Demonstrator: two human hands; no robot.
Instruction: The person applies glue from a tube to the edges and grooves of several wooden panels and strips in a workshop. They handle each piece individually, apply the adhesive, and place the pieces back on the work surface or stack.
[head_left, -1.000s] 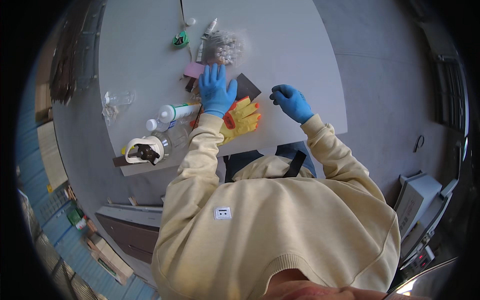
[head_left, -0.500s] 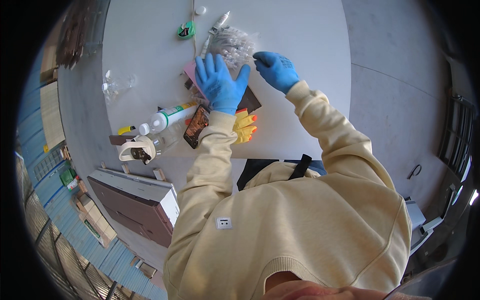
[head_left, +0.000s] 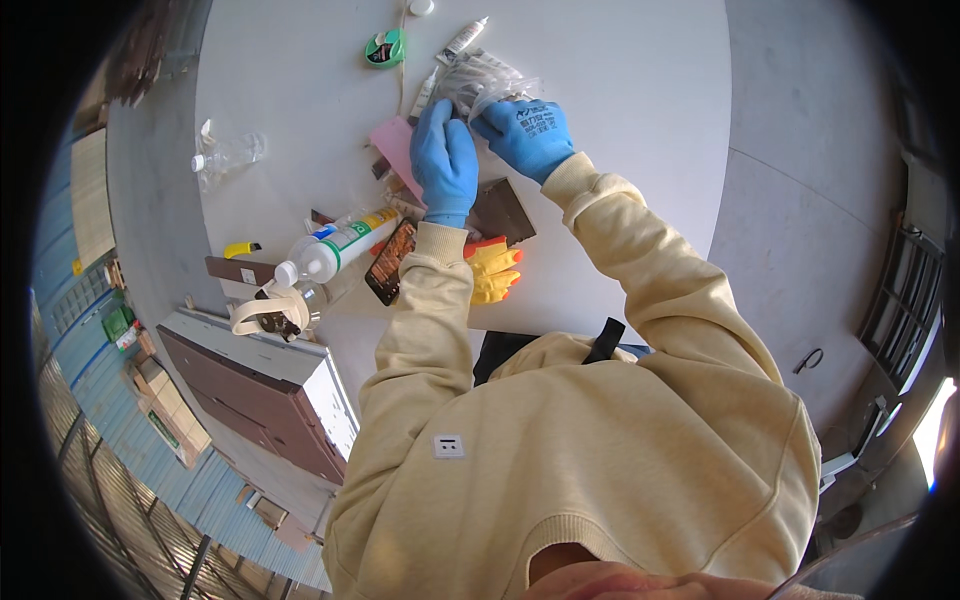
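A clear plastic bag [head_left: 478, 80] of small whitish pieces, too blurred to name, lies at the far middle of the white table. My right hand [head_left: 528, 135], in a blue glove, is closed on the bag's right side, its fingertips partly hidden by the crumpled film. Against the bag's near left edge is my left hand [head_left: 445, 165], also blue-gloved, turned on its side with fingers stretched out close together. Two white tubes with pointed nozzles lie beside the bag: one tube [head_left: 463, 40] behind it, another tube [head_left: 424, 95] to its left.
Below my left hand are a pink sheet [head_left: 396, 152], a dark brown piece [head_left: 503, 212], a phone [head_left: 391, 262] and yellow gloves [head_left: 493, 272]. Leftward lie white bottles [head_left: 345, 243], a yellow cutter [head_left: 241, 249] and a clear bottle [head_left: 232, 153]. Green tape [head_left: 384, 48] sits at the far left.
My left hand has gone from spread fingers to fingers together, turned sideways at the bag. The right hand has moved left onto the bag, which is now more bunched up.
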